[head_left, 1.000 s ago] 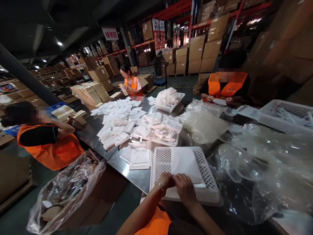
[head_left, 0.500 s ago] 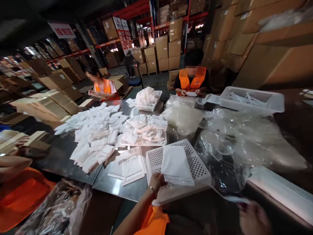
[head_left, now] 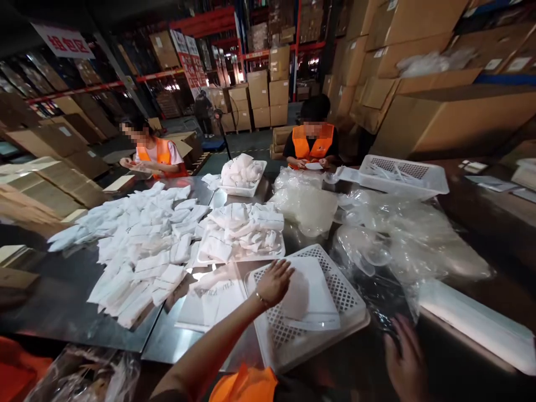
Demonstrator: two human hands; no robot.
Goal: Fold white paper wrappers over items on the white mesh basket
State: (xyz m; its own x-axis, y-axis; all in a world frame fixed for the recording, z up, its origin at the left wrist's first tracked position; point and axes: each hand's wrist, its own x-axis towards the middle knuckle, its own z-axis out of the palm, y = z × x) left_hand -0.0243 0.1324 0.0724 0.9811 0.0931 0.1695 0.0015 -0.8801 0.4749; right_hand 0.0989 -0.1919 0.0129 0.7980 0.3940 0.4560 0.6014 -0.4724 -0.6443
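Note:
My left hand [head_left: 274, 283] hovers, fingers stretched out, over the left edge of a flat white bag [head_left: 310, 290]; whether it touches the bag I cannot tell. The bag lies on the perforated face of a white plastic basket [head_left: 272, 335]. Low on the right, my right hand [head_left: 405, 357] is spread above the dark table edge, near clear plastic wrap [head_left: 381, 304], with nothing visible in it. Left of the basket lie flat printed white bags [head_left: 213, 298]. Beyond them, small white packets [head_left: 238, 223] fill a tray.
A wide heap of white packets [head_left: 142, 240] covers the table's left. Another filled tray [head_left: 247, 190] stands behind. Clear bags [head_left: 414, 229] and a long white roll [head_left: 477, 324] are at right, below a white basket [head_left: 439, 181]. Two people in orange vests [head_left: 314, 142] sit opposite.
My left hand has let go of the bag's near left corner and moved up over its edge. The white strip by my right hand is gone from view. The camera has turned right.

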